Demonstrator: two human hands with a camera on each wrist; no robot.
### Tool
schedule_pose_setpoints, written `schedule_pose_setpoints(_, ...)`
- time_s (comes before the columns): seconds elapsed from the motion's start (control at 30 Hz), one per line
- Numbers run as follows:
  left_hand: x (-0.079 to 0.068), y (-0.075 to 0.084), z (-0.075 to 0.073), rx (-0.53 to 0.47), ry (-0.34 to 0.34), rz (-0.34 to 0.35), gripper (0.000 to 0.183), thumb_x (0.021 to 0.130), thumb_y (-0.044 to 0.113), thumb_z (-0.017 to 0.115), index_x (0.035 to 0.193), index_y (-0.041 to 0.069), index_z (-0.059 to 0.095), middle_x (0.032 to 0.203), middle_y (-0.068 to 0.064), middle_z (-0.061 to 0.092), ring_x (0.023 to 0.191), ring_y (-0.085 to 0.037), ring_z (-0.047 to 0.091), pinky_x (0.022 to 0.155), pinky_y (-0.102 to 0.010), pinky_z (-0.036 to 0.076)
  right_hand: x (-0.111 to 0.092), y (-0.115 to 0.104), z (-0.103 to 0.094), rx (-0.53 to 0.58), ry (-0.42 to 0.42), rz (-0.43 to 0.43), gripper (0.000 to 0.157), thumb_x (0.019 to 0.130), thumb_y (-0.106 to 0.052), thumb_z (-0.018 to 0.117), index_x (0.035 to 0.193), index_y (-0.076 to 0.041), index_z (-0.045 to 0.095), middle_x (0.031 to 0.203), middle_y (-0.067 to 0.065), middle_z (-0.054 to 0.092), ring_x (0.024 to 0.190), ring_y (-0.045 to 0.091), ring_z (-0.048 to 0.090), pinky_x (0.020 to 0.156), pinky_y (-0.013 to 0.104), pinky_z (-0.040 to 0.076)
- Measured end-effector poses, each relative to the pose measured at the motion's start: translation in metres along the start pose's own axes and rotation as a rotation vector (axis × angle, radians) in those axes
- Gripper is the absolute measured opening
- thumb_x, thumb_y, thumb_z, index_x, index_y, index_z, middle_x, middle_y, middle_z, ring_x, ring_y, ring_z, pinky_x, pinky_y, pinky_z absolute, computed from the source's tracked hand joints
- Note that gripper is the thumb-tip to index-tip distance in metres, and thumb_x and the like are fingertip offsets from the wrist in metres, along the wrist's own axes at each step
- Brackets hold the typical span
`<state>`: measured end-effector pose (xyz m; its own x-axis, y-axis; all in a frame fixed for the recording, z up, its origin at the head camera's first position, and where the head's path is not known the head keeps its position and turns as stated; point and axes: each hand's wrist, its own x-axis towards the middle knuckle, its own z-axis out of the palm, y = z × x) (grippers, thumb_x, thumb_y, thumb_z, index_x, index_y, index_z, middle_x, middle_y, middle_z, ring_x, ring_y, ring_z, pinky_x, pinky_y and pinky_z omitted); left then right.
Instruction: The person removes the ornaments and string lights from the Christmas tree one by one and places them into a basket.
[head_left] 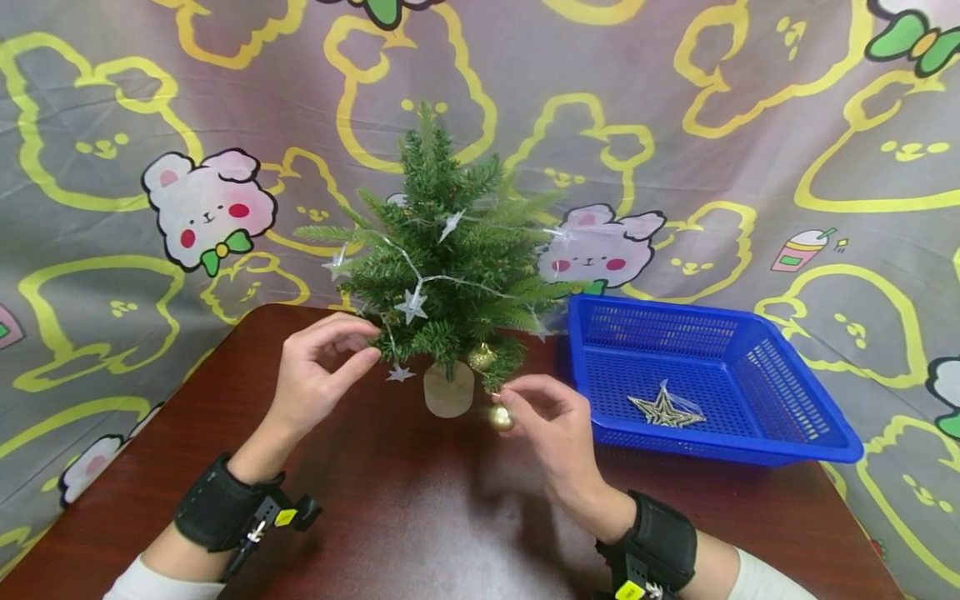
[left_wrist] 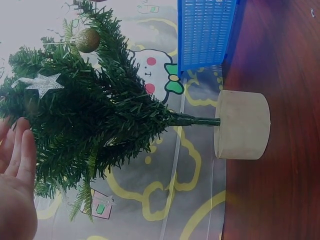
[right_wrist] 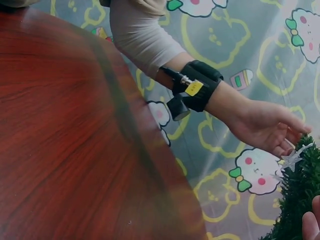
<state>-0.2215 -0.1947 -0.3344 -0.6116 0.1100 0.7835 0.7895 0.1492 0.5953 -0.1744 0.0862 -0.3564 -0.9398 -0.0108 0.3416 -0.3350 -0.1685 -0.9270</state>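
Observation:
A small green Christmas tree stands upright on a round pale wooden base. A string of clear star lights winds around its branches. My right hand pinches a shiny gold ball ornament near its top, close to the tip of a low right branch. Just above that hangs a glittery gold ball, also seen in the left wrist view. At the tree's lower left, my left hand has its fingertips at a branch, thumb and fingers apart.
On the right of the brown table sits a blue plastic basket with a gold glitter star inside. A cartoon-print cloth hangs behind the table. Each wrist wears a black strap with a small camera.

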Motion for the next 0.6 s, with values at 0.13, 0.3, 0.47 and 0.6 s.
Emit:
schedule_pose_setpoints(0.13, -0.001, 0.000, 0.000, 0.006, 0.000, -0.003, 0.022, 0.080, -0.013, 0.069, 0.101, -0.006, 0.070, 0.095, 0.006, 0.069, 0.075, -0.006, 0.063, 0.063, -0.016, 0.050, 0.002, -0.004, -0.001, -0.031, -0.017, -0.021, 0.017, 0.088, -0.001, 0.070, 0.096, 0.013, 0.066, 0.084, -0.003, 0.074, 0.067, 0.008, 0.068, 0.058, 0.036, 0.060)
schedule_pose_setpoints(0.3, 0.000, 0.000, 0.000, 0.005, -0.004, -0.006, 0.022, 0.081, -0.012, 0.069, 0.102, -0.005, 0.070, 0.096, 0.007, 0.069, 0.076, -0.006, 0.064, 0.064, -0.016, 0.050, 0.004, -0.011, -0.003, -0.059, -0.031, -0.048, 0.016, 0.088, 0.000, 0.069, 0.096, 0.014, 0.067, 0.083, -0.005, 0.075, 0.067, 0.007, 0.069, 0.057, 0.035, 0.059)
schedule_pose_setpoints(0.47, 0.000, -0.001, 0.000, 0.001, -0.001, -0.003, 0.022, 0.080, -0.013, 0.069, 0.101, -0.006, 0.070, 0.095, 0.006, 0.069, 0.075, -0.006, 0.064, 0.064, -0.016, 0.050, 0.005, -0.013, -0.004, -0.084, -0.051, -0.056, 0.015, 0.087, 0.002, 0.068, 0.097, 0.014, 0.068, 0.083, -0.006, 0.075, 0.066, 0.008, 0.069, 0.056, 0.034, 0.059)
schedule_pose_setpoints(0.6, 0.000, -0.001, 0.000, -0.011, -0.001, -0.005, 0.022, 0.080, -0.013, 0.069, 0.101, -0.006, 0.070, 0.095, 0.006, 0.069, 0.075, -0.006, 0.064, 0.064, -0.016, 0.050, 0.004, -0.013, -0.004, -0.117, -0.074, -0.046, 0.015, 0.088, 0.001, 0.068, 0.097, 0.013, 0.068, 0.083, -0.009, 0.074, 0.066, 0.007, 0.068, 0.056, 0.034, 0.059)
